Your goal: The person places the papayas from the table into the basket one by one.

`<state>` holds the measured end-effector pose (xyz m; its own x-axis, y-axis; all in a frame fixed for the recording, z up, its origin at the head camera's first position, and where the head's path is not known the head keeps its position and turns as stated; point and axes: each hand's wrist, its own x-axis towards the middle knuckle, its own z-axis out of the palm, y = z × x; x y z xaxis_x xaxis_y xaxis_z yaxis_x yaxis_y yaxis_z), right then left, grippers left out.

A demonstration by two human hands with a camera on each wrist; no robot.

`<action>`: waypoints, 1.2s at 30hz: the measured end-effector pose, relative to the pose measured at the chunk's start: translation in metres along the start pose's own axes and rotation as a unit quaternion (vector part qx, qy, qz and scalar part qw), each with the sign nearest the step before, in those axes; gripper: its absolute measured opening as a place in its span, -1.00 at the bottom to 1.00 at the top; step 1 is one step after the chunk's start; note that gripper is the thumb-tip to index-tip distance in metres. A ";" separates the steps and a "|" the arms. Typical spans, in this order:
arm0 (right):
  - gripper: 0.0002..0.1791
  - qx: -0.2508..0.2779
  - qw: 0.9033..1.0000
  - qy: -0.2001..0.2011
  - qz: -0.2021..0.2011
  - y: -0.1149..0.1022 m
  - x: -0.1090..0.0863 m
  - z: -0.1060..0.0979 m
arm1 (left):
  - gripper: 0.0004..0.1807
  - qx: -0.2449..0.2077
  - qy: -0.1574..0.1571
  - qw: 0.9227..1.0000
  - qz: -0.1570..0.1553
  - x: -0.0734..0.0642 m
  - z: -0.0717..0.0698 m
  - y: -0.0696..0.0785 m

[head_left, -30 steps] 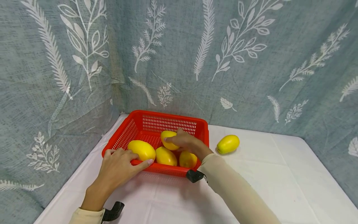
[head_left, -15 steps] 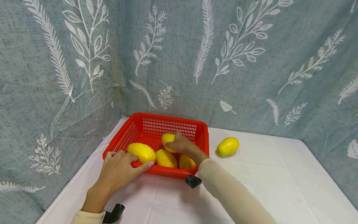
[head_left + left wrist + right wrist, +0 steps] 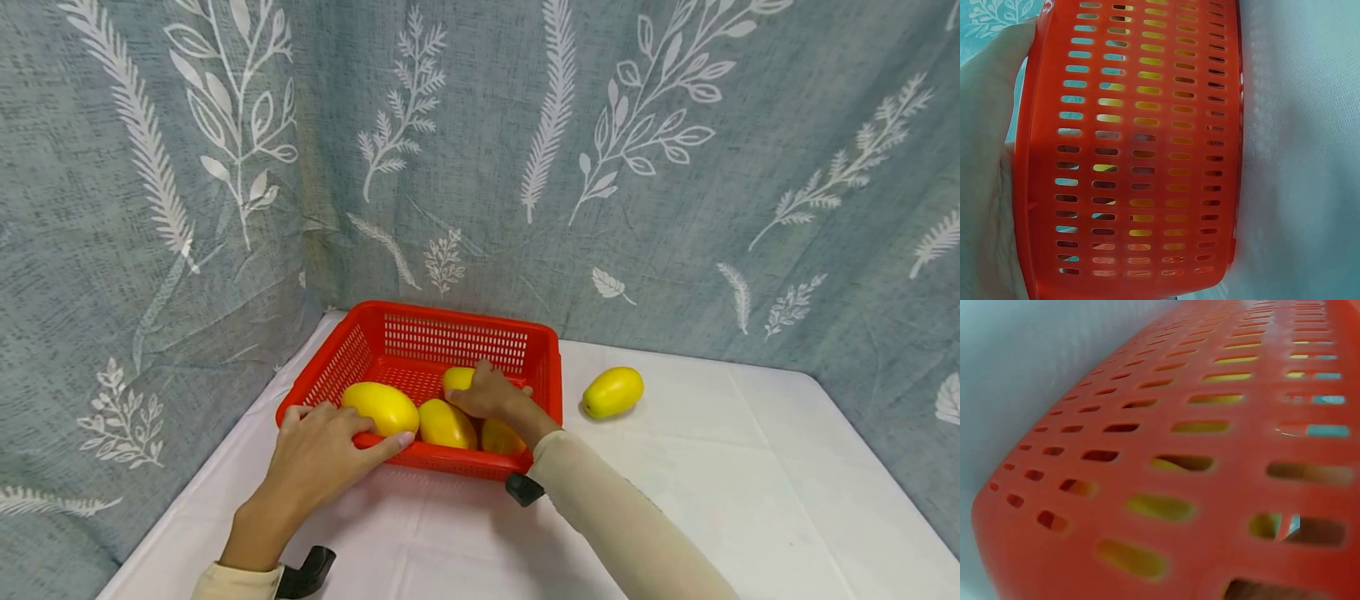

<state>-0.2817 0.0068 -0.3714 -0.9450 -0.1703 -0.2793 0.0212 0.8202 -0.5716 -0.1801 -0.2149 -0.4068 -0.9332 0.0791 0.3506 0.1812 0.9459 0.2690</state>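
Note:
In the head view, a red slotted plastic basket (image 3: 465, 320) stands on the white-covered table. My left hand (image 3: 322, 450) grips its near-left rim, the thumb lying along the front edge and the fingers bent over into the basket beside a large yellow oval fruit (image 3: 381, 407). Inside the basket my right hand (image 3: 487, 393) holds another yellow oval fruit (image 3: 457, 379), partly covered by the fingers. Below it lie a yellow fruit (image 3: 447, 425) and, under the right wrist, one more (image 3: 501, 437). Both wrist views mostly show the basket's slotted wall (image 3: 1129, 150), with yellow behind the slots.
One yellow oval fruit (image 3: 612, 392) with a greenish end lies on the white tablecloth (image 3: 712, 467), right of the basket. A grey-green curtain (image 3: 480, 167) with white leaf prints hangs behind and at the left.
My right hand has moved slightly right and lower inside the basket with its fruit. The left hand keeps its place on the rim. The head view has tilted a little.

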 end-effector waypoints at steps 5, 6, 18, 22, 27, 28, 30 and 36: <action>-0.13 -0.007 1.000 -0.004 0.006 0.001 -0.001 0.000 | -0.24 -0.002 0.005 1.000 0.000 0.000 0.000 0.000; -0.11 -0.010 1.000 -0.007 0.007 0.001 -0.001 0.000 | -0.24 -0.003 0.005 1.000 0.000 0.000 0.000 0.000; -0.12 -0.012 1.000 -0.009 0.008 0.007 -0.001 -0.001 | -0.21 -0.003 -0.004 1.000 -0.002 -0.001 0.001 0.000; -0.11 0.016 1.000 -0.010 0.000 0.009 -0.004 -0.003 | -0.20 -0.002 -0.009 1.000 -0.003 0.000 0.001 0.000; -0.11 0.053 0.998 -0.015 -0.024 0.014 -0.007 -0.007 | -0.18 -0.003 -0.015 1.000 -0.007 0.000 0.000 0.000; -0.12 0.061 0.998 -0.017 -0.030 0.015 -0.008 -0.009 | -0.18 -0.004 -0.016 1.000 -0.007 0.000 0.000 0.000; -0.08 0.072 0.996 -0.020 -0.039 0.018 -0.010 -0.012 | -0.18 -0.004 -0.016 1.000 -0.007 0.000 -0.001 0.001; -0.04 0.126 0.989 -0.033 -0.074 0.026 -0.022 -0.022 | -0.19 -0.003 -0.017 1.000 -0.007 0.000 -0.001 0.001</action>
<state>-0.2679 0.0441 -0.3632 -0.9204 -0.3202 -0.2242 -0.0263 0.6229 -0.7818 -0.1800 -0.2143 -0.4053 -0.9456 0.0771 0.3161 0.1706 0.9448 0.2798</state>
